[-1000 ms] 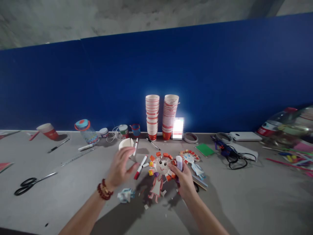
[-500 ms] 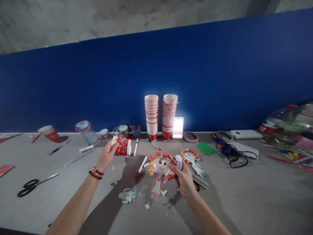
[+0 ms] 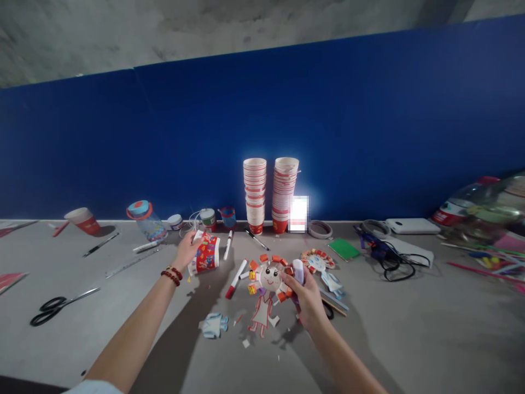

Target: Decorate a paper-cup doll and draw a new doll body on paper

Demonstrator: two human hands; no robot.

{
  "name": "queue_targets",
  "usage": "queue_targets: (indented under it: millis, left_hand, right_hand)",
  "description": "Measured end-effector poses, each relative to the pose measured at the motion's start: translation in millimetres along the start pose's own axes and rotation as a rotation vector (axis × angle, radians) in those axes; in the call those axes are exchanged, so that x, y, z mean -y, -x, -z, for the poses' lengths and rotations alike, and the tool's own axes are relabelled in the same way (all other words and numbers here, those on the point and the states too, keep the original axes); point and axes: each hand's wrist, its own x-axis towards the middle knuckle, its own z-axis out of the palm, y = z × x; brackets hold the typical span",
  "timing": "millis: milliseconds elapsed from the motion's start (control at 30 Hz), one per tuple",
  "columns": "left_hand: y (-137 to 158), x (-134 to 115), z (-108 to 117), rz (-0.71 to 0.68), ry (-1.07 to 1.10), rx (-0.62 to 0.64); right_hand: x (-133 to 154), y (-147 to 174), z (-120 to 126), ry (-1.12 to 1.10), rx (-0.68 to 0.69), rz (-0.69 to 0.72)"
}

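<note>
In 2 hands [image 3: 187, 251] [image 3: 308, 300]: red cup [image 3: 207, 254], paper doll [image 3: 269, 280]

Scissors [image 3: 66, 301] lie on the left of the grey table [image 3: 410, 339]. Farther back is a water bottle [image 3: 150, 223]. On the right, a tangled black cable [image 3: 378, 253] lies near a green card [image 3: 343, 249]; a blue panel [image 3: 197, 131] rises behind.

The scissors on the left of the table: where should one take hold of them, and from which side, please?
Probably best by the black handles, coming from the near left: the scissors lie flat, with both finger loops on that side, while the metal blades point away to the right.
</note>
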Motion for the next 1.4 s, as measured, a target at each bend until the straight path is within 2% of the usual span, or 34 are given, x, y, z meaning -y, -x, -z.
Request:
queue_targets:
  millis: [67, 167, 300, 367, 467, 667, 800, 1000, 1100, 1167, 1267, 1400]
  left_hand:
    - [-3, 4, 3, -0.045, -0.094, -0.040]
    - [6, 5, 8, -0.203, -0.247, -0.059]
    - [29, 5, 5, -0.477, -0.424, 0.155]
    - [34, 9, 3, -0.547, -0.499, 0.240]
    - [22, 20, 6, -0.546, -0.600, 0.232]
    - [-20, 38, 30, -0.507, -0.715, 0.201]
    - [-28, 42, 42, -0.522, -0.720, 0.227]
    - [-17, 32, 47, -0.523, -0.595, 0.165]
    - [-2, 18, 35, -0.501, -0.451, 0.151]
    - [15, 5, 21, -0.474, -0.323, 0.184]
    - [51, -19, -7, -0.417, -0.088, 0.353]
    - [104, -57, -39, -0.269, 0.289, 0.669]
  right_hand:
    - [0, 0, 0, -0.011, -0.002, 0.004]
    - [0, 0, 0, -0.005, -0.009, -0.005]
    - [-2, 0, 0, -0.017, 0.009, -0.009]
    - [-2, -1, 1, -0.025, 0.019, -0.003]
    - [-4, -4, 2, -0.027, 0.009, 0.007]
    - [-3, -6, 1, -0.054, -0.027, 0.006]
    - [-3, -5, 1, -0.059, -0.021, -0.001]
    - [-1, -4, 0, -0.063, -0.045, -0.004]
    - [1, -5, 0, -0.074, -0.052, -0.011]
    - [1, -5, 1, -0.081, -0.052, -0.006]
    - [-2, -6, 3, -0.075, -0.045, 0.002]
    - [-6, -7, 4, -0.068, -0.034, 0.001]
